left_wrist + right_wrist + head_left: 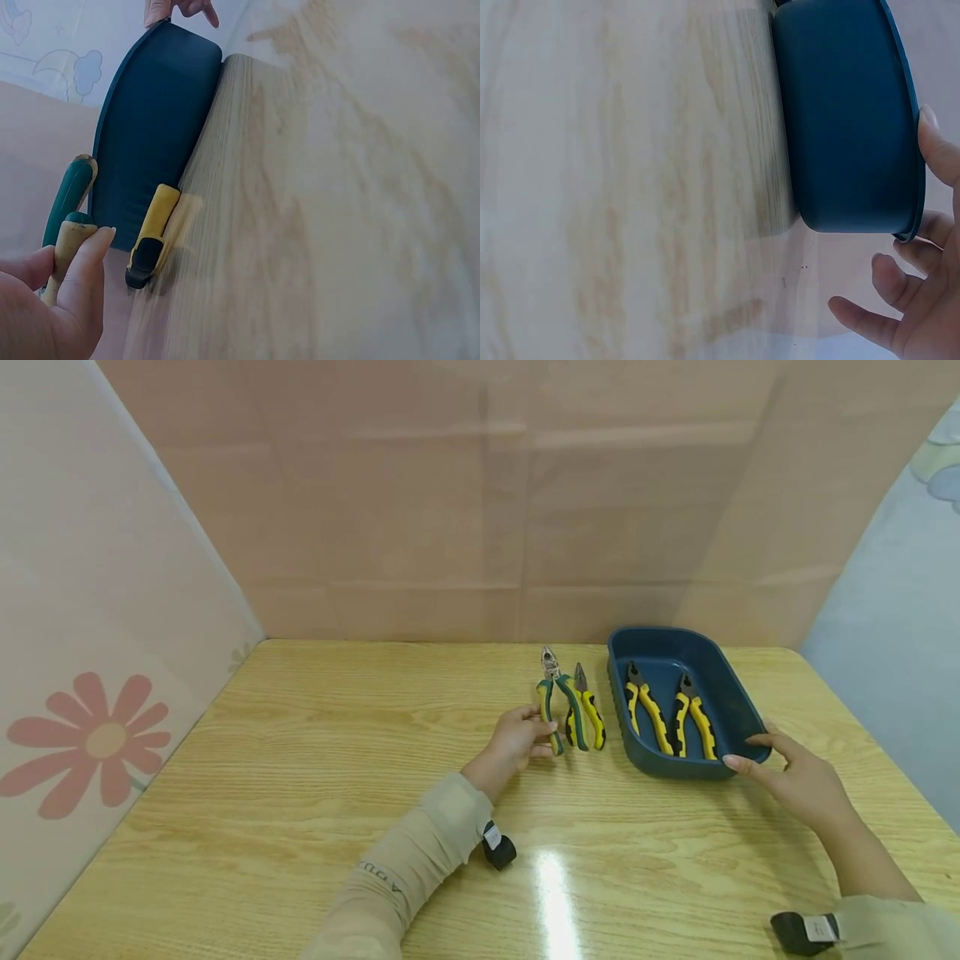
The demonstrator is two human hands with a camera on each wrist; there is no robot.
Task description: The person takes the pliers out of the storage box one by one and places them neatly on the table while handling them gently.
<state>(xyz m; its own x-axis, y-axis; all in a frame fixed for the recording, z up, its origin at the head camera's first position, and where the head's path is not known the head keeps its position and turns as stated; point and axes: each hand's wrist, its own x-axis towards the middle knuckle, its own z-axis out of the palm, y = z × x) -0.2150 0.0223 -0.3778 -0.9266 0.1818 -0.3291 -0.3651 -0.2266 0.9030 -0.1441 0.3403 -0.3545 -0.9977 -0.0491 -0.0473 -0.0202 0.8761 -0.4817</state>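
Observation:
My left hand (519, 739) grips a pair of green-and-tan combination pliers (573, 710) by one handle. Its jaws point away toward the back wall, and its two handles are spread. Right beside it, yellow-and-black pliers (592, 722) with a narrower nose lie on the table, partly behind a green handle. A dark blue plastic bin (660, 766) stands to their right. My right hand (806, 781) holds the bin's near right corner, thumb at the front rim and fingers at the side. Inside the bin lie two more yellow-and-black pliers, the left pair (654, 718) and the right pair (701, 727).
The wood-grain table (300, 760) spreads out to the left and in front of the bin. A pinkish-brown covering (420, 527) hangs along the back edge, and a flower-printed sheet (97, 610) borders the left side.

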